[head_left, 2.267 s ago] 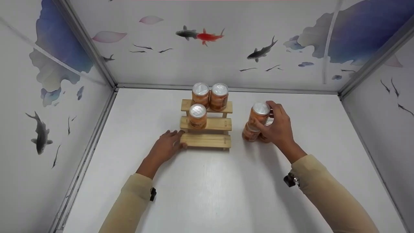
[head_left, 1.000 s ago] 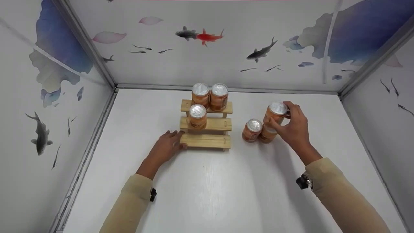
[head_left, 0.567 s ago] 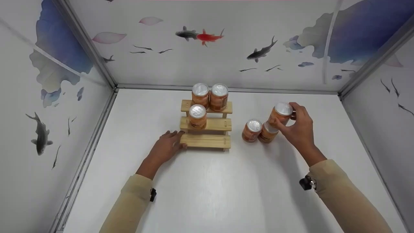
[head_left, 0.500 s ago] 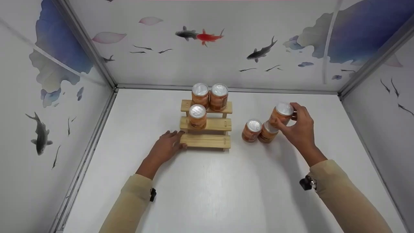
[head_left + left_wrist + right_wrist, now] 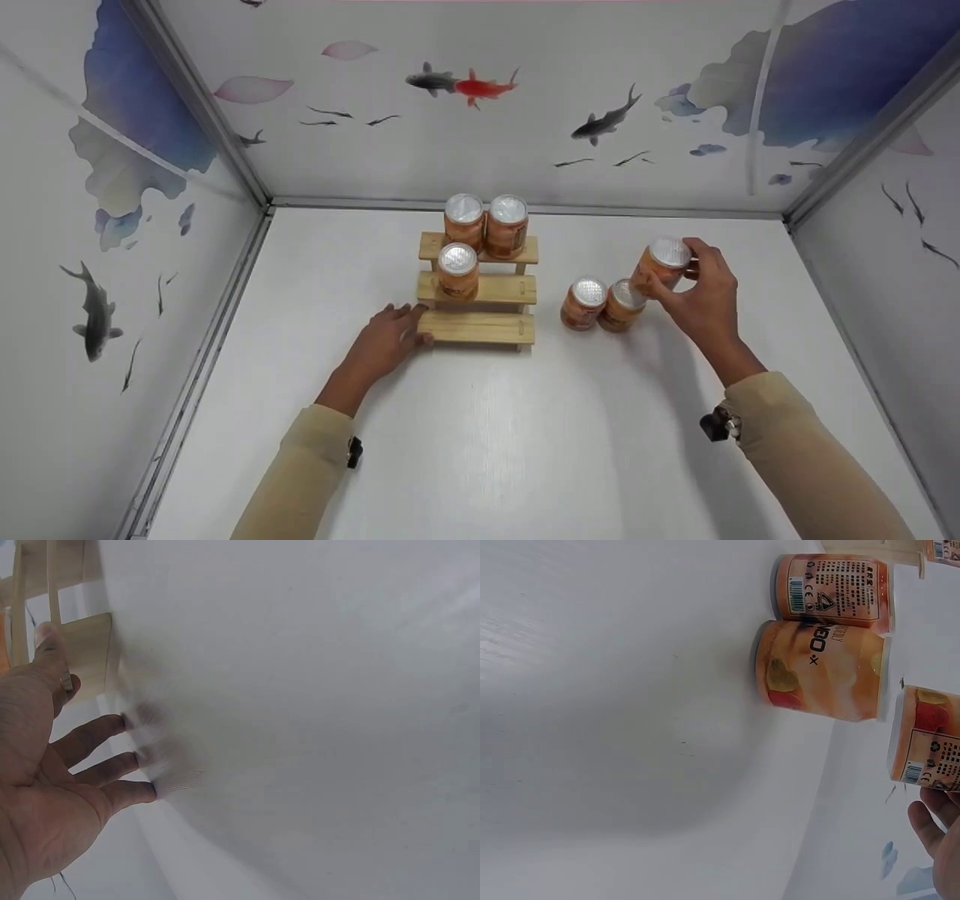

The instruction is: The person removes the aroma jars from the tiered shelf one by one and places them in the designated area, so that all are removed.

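My right hand grips an orange-labelled can with a silver top, holding it raised and slightly tilted above the table. In the right wrist view, the held can appears at the right edge, with fingers below it. Two similar cans, one left and one right, stand side by side on the table. My left hand has its thumb and index finger at the left end of the lowest step of a three-step wooden stand; its other fingers touch the table in the left wrist view.
Two cans stand on the stand's top step and one can on the left of the middle step. White panels with painted fish surround the white table. A metal rail runs along the back edge.
My right hand has moved rightward with the can, from above the two table cans to beyond the right one, and both now show. The left hand and stand have stayed put.
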The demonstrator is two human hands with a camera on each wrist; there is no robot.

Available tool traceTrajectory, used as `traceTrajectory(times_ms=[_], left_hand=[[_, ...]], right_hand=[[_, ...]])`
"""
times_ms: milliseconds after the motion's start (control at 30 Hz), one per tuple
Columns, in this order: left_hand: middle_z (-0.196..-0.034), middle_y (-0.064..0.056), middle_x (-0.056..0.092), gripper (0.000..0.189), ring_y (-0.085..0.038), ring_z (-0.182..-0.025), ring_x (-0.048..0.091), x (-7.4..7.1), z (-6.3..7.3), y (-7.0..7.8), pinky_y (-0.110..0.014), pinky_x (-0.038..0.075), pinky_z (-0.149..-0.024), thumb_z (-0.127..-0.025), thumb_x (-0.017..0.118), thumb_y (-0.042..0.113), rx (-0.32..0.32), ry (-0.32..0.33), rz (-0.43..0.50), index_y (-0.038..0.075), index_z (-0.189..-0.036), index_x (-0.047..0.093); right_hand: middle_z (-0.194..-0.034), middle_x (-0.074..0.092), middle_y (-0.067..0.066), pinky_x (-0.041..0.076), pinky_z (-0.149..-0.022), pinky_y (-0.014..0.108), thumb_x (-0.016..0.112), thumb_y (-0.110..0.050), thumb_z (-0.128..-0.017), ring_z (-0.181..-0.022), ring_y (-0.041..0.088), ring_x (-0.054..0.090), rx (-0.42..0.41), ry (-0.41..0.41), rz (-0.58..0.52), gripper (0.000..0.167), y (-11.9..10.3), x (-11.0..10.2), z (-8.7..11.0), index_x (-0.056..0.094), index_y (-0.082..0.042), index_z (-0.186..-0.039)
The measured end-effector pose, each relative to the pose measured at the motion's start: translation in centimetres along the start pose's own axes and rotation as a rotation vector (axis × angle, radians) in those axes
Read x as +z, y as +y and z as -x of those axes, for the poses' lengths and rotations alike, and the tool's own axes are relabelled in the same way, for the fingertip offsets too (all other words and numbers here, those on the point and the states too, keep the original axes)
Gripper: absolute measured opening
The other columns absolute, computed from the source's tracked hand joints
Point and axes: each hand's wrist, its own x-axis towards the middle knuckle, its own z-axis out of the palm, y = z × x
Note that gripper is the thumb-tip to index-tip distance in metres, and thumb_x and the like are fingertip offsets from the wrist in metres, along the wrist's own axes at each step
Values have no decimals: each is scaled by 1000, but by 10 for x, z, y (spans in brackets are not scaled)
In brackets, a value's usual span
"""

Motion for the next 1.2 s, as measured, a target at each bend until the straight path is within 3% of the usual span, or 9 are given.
traceTrajectory(times_ms=[133, 600, 1200], left_hand=[[-163, -31, 55, 61, -58, -155, 46, 1, 0, -1, -70, 40, -127, -113, 62, 42, 16, 12, -22, 11, -165, 52], [-164, -29, 54, 62, -56, -156, 45, -2, 2, 3, -70, 38, -129, -112, 64, 43, 6, 23, 25, 12, -165, 53], [-166, -28, 53, 62, -55, -158, 44, 1, 2, 1, -69, 41, -128, -113, 62, 43, -8, 13, -7, 13, -166, 51]], right_hand=[[-131, 66, 27, 49, -90, 11, 91, -10, -90, -115, 41, 72, -5, 7, 6, 69, 2, -2, 0, 58, 6, -147], [-130, 66, 29, 40, -88, -2, 92, -10, -89, -113, 45, 72, 3, 23, 6, 69, 10, -6, 1, 58, 8, -146], [-131, 65, 28, 41, -89, -1, 91, -13, -91, -115, 43, 71, 32, 10, 11, 68, 15, -12, 4, 58, 7, -146]])
